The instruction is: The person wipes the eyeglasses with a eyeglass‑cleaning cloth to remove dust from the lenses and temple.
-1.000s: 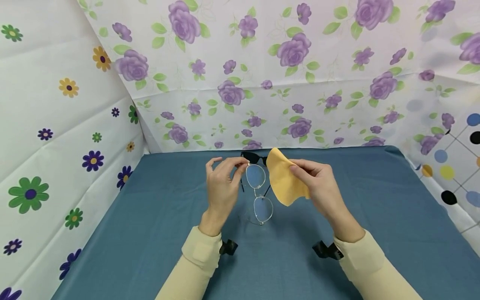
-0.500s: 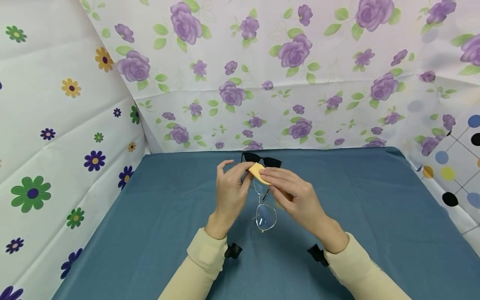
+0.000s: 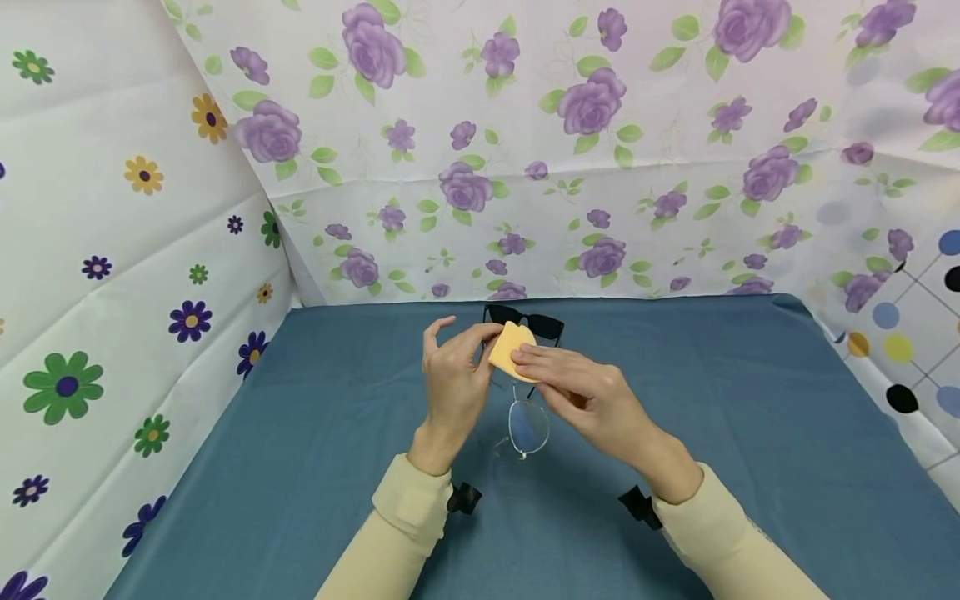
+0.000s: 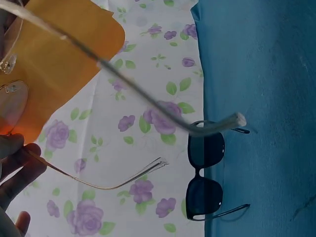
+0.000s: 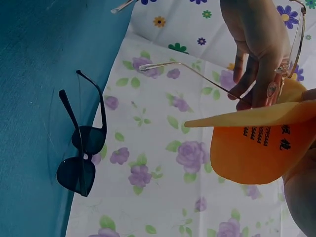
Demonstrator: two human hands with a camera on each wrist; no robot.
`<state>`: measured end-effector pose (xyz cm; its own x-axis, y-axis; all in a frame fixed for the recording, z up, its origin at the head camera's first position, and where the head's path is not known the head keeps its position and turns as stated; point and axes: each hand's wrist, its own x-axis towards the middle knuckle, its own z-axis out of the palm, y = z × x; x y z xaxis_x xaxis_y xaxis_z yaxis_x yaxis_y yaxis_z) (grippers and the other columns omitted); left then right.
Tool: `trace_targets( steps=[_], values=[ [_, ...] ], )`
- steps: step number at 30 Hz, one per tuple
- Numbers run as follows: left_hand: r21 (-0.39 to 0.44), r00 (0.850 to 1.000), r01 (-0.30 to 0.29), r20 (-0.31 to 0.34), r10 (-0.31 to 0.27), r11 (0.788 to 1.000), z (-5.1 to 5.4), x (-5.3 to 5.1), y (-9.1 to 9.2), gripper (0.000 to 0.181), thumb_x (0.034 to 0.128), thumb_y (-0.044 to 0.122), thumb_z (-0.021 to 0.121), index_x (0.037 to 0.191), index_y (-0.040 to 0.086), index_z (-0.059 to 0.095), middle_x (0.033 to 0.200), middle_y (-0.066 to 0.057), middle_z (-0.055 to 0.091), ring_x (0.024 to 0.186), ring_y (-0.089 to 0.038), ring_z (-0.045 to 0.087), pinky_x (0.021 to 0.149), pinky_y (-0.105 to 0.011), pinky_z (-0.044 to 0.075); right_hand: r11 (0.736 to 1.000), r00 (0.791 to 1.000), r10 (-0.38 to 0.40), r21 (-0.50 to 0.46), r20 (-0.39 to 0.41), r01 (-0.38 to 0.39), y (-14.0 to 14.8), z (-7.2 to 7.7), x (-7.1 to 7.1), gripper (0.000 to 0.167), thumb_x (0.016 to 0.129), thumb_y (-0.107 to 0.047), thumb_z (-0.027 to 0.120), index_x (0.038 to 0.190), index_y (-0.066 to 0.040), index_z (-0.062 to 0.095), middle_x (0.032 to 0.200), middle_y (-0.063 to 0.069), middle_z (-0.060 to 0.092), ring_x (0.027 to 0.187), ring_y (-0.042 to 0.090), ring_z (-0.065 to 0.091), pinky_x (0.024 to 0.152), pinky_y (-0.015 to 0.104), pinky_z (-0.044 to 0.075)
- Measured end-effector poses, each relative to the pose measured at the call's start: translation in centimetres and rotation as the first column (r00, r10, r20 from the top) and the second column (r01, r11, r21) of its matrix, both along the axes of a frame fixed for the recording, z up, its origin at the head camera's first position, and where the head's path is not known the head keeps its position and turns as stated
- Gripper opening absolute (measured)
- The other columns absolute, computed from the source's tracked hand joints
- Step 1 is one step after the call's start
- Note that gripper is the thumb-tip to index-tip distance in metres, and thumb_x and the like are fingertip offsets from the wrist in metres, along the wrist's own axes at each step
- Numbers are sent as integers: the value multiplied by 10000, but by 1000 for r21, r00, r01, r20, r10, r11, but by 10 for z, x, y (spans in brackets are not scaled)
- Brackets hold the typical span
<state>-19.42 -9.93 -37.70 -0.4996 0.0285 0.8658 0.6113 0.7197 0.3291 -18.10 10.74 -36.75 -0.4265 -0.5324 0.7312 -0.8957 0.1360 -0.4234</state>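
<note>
My left hand (image 3: 453, 396) pinches a pair of thin gold-rimmed eyeglasses (image 3: 529, 427) by one end, so the frame hangs with one lens above the other. My right hand (image 3: 596, 400) holds a folded yellow lens cloth (image 3: 508, 350) around the upper lens, which it covers in the head view. The lower lens hangs free above the table. In the left wrist view, the cloth (image 4: 69, 44) lies behind the lenses, and both temples stretch away from the hand. Dark print shows on the cloth (image 5: 252, 153) in the right wrist view.
Black sunglasses (image 3: 546, 325) rest on the blue tablecloth (image 3: 300, 433) near its far edge, just beyond the hands, temples unfolded. A white floral sheet (image 3: 405, 208) rises behind the table, with other patterned sheets at both sides. A black wrist mount (image 3: 465, 498) sits on each sleeve.
My right hand has moved left and brought the spread cloth, now folded, onto the upper lens. Since half a second ago the cloth has shifted slightly left on it. My left hand keeps its pinch.
</note>
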Motion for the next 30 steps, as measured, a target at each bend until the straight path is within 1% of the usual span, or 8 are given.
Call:
trace_targets(
  steps=[14, 19, 21, 22, 25, 27, 29, 30],
  values=[
    [51, 1000, 0, -12, 1, 999, 2, -3, -9, 76, 987, 85, 730, 1010, 34, 783, 911, -92, 791, 704, -201, 729, 1077, -586, 406, 991, 987, 130, -37, 98, -127, 3, 3, 1, 397, 927, 127, 698, 1299, -12, 721, 1334, 161, 693, 1296, 280, 629, 1084, 340, 497],
    [79, 1000, 2, -17, -1, 997, 3, -4, -12, 71, 981, 88, 740, 1003, 36, 783, 900, -93, 788, 734, -206, 731, 1086, -583, 396, 993, 959, 113, -52, 260, -103, 7, 7, 4, 370, 956, 108, 674, 1280, -57, 745, 1304, 97, 719, 1254, 235, 657, 1004, 323, 551],
    [89, 1000, 6, -14, -5, 996, 3, -4, -12, 70, 979, 92, 744, 1006, 42, 784, 896, -88, 787, 745, -203, 731, 1091, -583, 389, 997, 915, 72, -63, 397, -51, 12, 10, 4, 296, 1008, 12, 659, 1266, -89, 762, 1256, 70, 743, 1074, 192, 721, 854, 292, 592],
    [95, 1000, 9, -13, -8, 995, 3, -4, -12, 71, 977, 97, 747, 1007, 45, 785, 891, -84, 786, 751, -201, 731, 1092, -586, 386, 997, 876, 47, -71, 481, -15, 14, 12, 3, 263, 1029, -55, 657, 1261, -107, 769, 1227, 62, 754, 1004, 186, 732, 785, 296, 602],
    [109, 1000, 15, -1, -15, 994, 2, -4, -12, 77, 978, 110, 746, 1017, 58, 787, 893, -71, 785, 766, -194, 731, 1102, -580, 375, 984, 693, 23, -140, 721, 113, 22, 17, -2, 254, 1040, -208, 677, 1250, -104, 776, 1137, 93, 764, 787, 209, 726, 622, 331, 597],
    [116, 1000, 17, 10, -18, 993, 2, -4, -11, 81, 974, 118, 751, 1021, 62, 787, 900, -66, 787, 778, -193, 733, 1110, -573, 370, 959, 569, 36, -188, 821, 211, 27, 19, -7, 296, 1026, -255, 702, 1261, -87, 767, 1111, 107, 740, 793, 236, 733, 621, 366, 621],
    [115, 1000, 22, 20, -24, 993, 2, -4, -10, 84, 973, 118, 752, 1026, 63, 786, 911, -64, 788, 791, -192, 736, 1119, -564, 367, 928, 496, 67, -236, 866, 287, 31, 19, -12, 336, 1022, -251, 708, 1294, -56, 741, 1107, 112, 716, 804, 235, 735, 642, 366, 631],
    [110, 999, 29, 24, -31, 993, 2, -4, -10, 84, 974, 117, 750, 1027, 61, 785, 915, -65, 789, 795, -192, 737, 1122, -563, 366, 914, 482, 70, -250, 873, 320, 32, 20, -13, 349, 1022, -252, 709, 1306, -51, 732, 1112, 98, 709, 817, 225, 734, 651, 354, 631]
  ],
)
